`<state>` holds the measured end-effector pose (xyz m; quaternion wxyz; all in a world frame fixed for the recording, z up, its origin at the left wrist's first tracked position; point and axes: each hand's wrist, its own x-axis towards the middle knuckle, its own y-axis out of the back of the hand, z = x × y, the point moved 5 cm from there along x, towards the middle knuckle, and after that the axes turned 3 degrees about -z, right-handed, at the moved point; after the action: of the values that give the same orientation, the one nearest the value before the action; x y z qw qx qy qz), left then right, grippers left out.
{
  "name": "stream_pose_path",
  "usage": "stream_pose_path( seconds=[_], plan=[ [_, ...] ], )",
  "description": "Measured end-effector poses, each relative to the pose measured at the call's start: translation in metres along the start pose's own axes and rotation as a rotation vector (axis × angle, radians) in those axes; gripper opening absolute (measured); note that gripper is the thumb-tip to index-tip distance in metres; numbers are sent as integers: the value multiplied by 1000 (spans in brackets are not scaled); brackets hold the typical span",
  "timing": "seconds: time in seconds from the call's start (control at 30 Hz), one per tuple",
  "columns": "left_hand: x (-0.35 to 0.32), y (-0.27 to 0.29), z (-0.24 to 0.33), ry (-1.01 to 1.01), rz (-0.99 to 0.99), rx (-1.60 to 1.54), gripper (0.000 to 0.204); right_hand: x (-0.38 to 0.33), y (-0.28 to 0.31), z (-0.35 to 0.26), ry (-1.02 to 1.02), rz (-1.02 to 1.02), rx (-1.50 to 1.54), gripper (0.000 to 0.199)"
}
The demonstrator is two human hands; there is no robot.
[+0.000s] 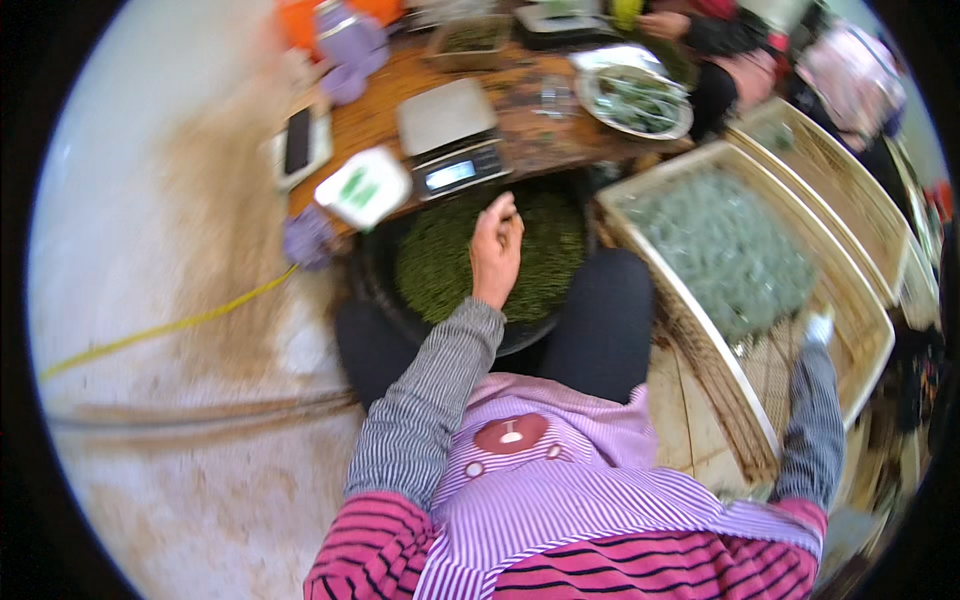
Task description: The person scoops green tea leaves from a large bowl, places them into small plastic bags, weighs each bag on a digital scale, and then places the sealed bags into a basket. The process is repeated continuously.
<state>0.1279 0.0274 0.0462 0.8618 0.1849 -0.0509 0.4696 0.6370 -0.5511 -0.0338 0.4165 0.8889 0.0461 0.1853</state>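
My left hand (497,248) hangs above a dark round tub (362,270) between my knees, its fingers bent together. Whether anything lies in that grip is hidden. Loose green dried leaves (425,270), like tea, fill the tub. Just beyond the hand, a digital scale (452,125) with a bare metal plate and lit display sits at the table's near edge. My right hand (818,325) reaches into a cream plastic crate (690,300), beside a heap of clear, pale-green small packets (725,250). It looks whitish and blurred, so its fingers cannot be made out.
On the wooden table (540,85) are a white tub (363,188), a phone (298,140), a lilac jug (350,40) and a bowl of packets (635,100). Another crate (830,190) stands at right. Another person's hand (664,25) shows at the far side.
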Motion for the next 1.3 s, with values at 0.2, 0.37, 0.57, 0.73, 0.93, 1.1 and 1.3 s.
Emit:
stream_pose_path(
  seconds=[0.2, 0.37, 0.57, 0.73, 0.93, 1.1, 1.3],
  plan=[
    [31, 177, -18, -36, 525, 938, 22, 14, -22, -143, -71, 43, 429, 60],
    [53, 188, -56, 19, 186, 1107, 20, -76, -91, -347, 111, -300, 647, 52],
    [74, 220, -75, 355, 156, 625, 22, -217, -177, -554, 211, -854, 906, 48],
    [14, 184, -4, -23, 358, 343, 18, -304, -218, -661, 86, -1134, 1022, 45],
    [-107, 112, -70, 488, 371, -445, 13, -373, -287, -613, -231, -1263, 929, 23],
    [-104, 126, -11, -178, 283, 257, 17, -331, -322, -585, -41, -1243, 491, 22],
    [-85, 142, -62, -71, -452, 739, 18, -358, -355, -591, -9, -1815, 204, 47]
  ],
)
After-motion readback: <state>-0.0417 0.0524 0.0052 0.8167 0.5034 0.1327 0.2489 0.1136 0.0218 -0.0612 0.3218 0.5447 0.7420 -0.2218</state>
